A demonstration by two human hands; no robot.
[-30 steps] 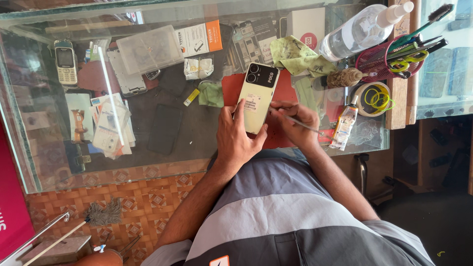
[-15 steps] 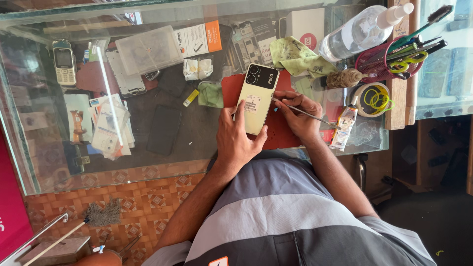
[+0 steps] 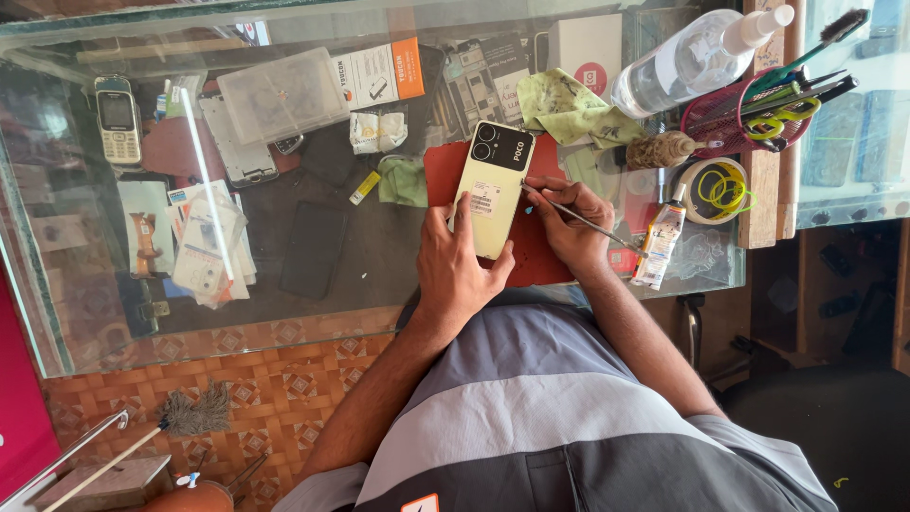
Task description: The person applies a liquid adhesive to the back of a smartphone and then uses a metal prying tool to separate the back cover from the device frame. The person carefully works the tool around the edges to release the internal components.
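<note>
Two hands work at a cluttered glass counter [image 3: 313,313] above an orange patterned tile floor [image 3: 237,379]. The left hand [image 3: 462,270] clasps a pale yellow smartphone [image 3: 493,190], face down on a red mat [image 3: 536,256] near the counter's right end. The right hand [image 3: 569,228] pinches a thin metal tool [image 3: 583,220], tip at the phone's right edge. A mesh tool cup [image 3: 730,118] stands far right.

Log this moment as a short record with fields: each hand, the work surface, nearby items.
left hand: grip on the pale yellow phone, lying back up
right hand: holds a thin metal tool, tip at the phone's right edge
surface: red mat on a glass counter
nearby: glue tube, spray bottle, green cloth, pink tool basket
</note>
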